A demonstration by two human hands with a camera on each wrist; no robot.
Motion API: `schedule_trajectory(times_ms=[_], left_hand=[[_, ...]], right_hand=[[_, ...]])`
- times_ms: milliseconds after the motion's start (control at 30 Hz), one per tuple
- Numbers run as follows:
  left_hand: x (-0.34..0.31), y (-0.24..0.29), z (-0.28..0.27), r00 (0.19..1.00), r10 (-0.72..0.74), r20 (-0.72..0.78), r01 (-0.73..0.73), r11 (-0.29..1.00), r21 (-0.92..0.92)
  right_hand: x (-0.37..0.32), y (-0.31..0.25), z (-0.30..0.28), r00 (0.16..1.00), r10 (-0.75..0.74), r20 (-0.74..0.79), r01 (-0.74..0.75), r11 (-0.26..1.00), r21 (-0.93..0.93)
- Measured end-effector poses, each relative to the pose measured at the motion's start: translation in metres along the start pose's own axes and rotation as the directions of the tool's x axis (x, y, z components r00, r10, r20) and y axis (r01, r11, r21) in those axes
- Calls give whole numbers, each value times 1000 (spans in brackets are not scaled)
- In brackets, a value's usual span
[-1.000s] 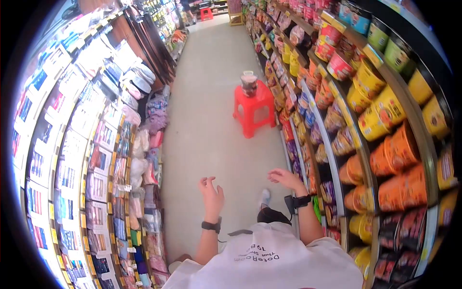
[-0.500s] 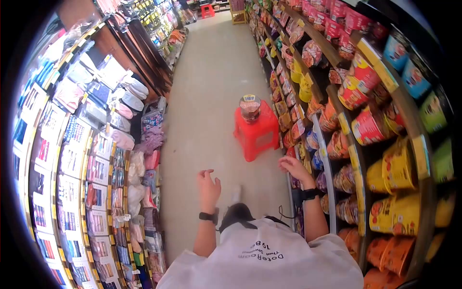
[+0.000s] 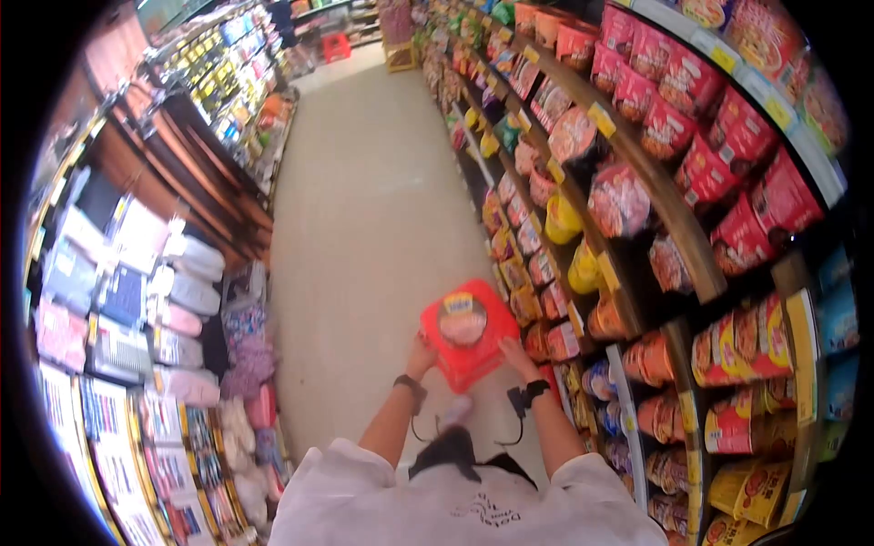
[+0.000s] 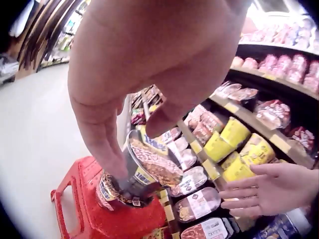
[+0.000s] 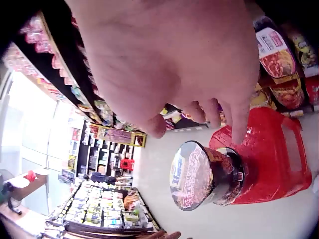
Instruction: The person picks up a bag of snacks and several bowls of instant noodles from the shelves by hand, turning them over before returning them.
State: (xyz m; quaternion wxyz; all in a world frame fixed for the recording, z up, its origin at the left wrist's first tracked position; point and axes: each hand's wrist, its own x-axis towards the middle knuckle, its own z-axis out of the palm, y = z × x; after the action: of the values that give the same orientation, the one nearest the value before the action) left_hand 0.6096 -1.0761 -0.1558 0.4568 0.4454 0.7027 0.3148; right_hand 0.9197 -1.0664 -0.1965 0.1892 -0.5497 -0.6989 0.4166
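Note:
A dark printed instant noodle tub [image 3: 462, 325] with a flat, pictured lid stands on a red plastic stool [image 3: 469, 366] in front of me. Lower on its body a second rim shows in the right wrist view. My left hand [image 3: 420, 357] is at the stool's left side, its fingers pointing down and loosely bent over the tub in the left wrist view. At the stool's right side is my right hand [image 3: 520, 358]; its fingers look nearly straight in the left wrist view. Neither hand holds anything.
Shelves of instant noodles [image 3: 678, 77] line the right side of the aisle. On the left are folded socks [image 3: 177, 364] and hanging belts [image 3: 196, 168]. Farther along, a second red stool [image 3: 336, 46] stands near a person's legs [image 3: 296, 55].
I have come forward, so the stool and tub are now close below me. Both hands have moved from in front of the body to either side of the stool.

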Motion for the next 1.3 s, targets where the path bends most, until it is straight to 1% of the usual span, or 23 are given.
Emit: schedule_trajectory(times_ms=[33, 133, 200, 300, 333, 367, 400, 433, 533, 567, 600, 667, 700, 733, 800, 900, 967, 1000, 1067, 1100, 1200, 1267, 1300], left_hand=[[35, -16, 12, 999, -37, 38, 39, 997, -66], [98, -24, 27, 964, -68, 258, 99, 989, -110], [116, -29, 32, 942, -26, 336, 53, 996, -72], [106, -25, 30, 945, 161, 283, -151, 987, -57], [96, -19, 25, 936, 247, 249, -237, 969, -73], [87, -12, 21, 946, 180, 269, -141, 978, -157], [78, -2, 17, 923, 235, 304, -197, 969, -150], [67, 10, 12, 894, 287, 343, -252, 957, -144], [28, 42, 2, 801, 304, 516, -333, 942, -39], [16, 33, 6, 767, 351, 537, -386, 921, -51], [14, 33, 19, 717, 406, 566, -448, 891, -71], [-52, 118, 14, 561, 537, 629, -629, 772, -98], [-64, 110, 28, 545, 475, 691, -537, 830, -147], [-73, 97, 45, 471, 417, 777, -272, 907, -321], [-71, 46, 80, 405, 171, 898, -580, 808, 108], [-174, 81, 102, 226, 182, 957, -609, 793, -7], [-236, 62, 132, 125, 272, 954, -592, 792, -148], [-270, 51, 142, 95, 317, 944, -567, 796, -211], [-339, 30, 169, -79, 306, 949, -494, 814, -304], [-372, 15, 181, -145, 269, 952, -480, 822, -305], [-484, -15, 200, -323, 168, 931, -455, 835, -308], [-563, -15, 201, -425, 69, 902, -425, 865, -266], [-600, -12, 198, -468, 55, 882, -457, 839, -295]], right_hand=[[19, 20, 6, 991, -109, 74, 125, 951, -282], [70, 9, 26, 973, 225, -55, -226, 974, -23], [70, -46, 1, 930, 368, -7, -340, 865, 368], [49, -150, -39, 897, 425, 123, -373, 577, 727], [47, -151, -38, 897, 425, 120, -338, 487, 806], [48, -150, -43, 913, 384, 139, -344, 542, 767], [47, -141, -47, 924, 346, 162, -349, 594, 725], [43, -129, -47, 932, 312, 186, -351, 642, 682], [8, -92, -30, 883, 455, 112, -363, 515, 776], [-12, -81, -30, 873, 487, -5, -297, 541, 787], [-40, -72, -28, 882, 471, -17, -261, 519, 814], [-107, -58, -22, 889, 450, -83, -161, 478, 864], [-143, -56, -20, 887, 445, -123, -105, 454, 885], [-175, -46, -20, 882, 443, -161, -100, 510, 854], [-254, -27, 11, 860, 467, -205, -119, 575, 809], [-374, -120, -20, 724, 618, -304, -235, 637, 734], [-448, -126, 3, 572, 737, -359, -405, 635, 658], [-486, -114, 29, 493, 733, -469, -333, 657, 676], [-563, -107, 81, 315, 688, -654, -208, 722, 659], [-606, -113, 100, 310, 754, -579, -250, 652, 716], [-728, -241, 104, 81, 868, -490, -360, 484, 798], [-784, -258, 136, -43, 809, -587, -288, 552, 782], [-805, -272, 152, -153, 749, -645, -261, 599, 757]])
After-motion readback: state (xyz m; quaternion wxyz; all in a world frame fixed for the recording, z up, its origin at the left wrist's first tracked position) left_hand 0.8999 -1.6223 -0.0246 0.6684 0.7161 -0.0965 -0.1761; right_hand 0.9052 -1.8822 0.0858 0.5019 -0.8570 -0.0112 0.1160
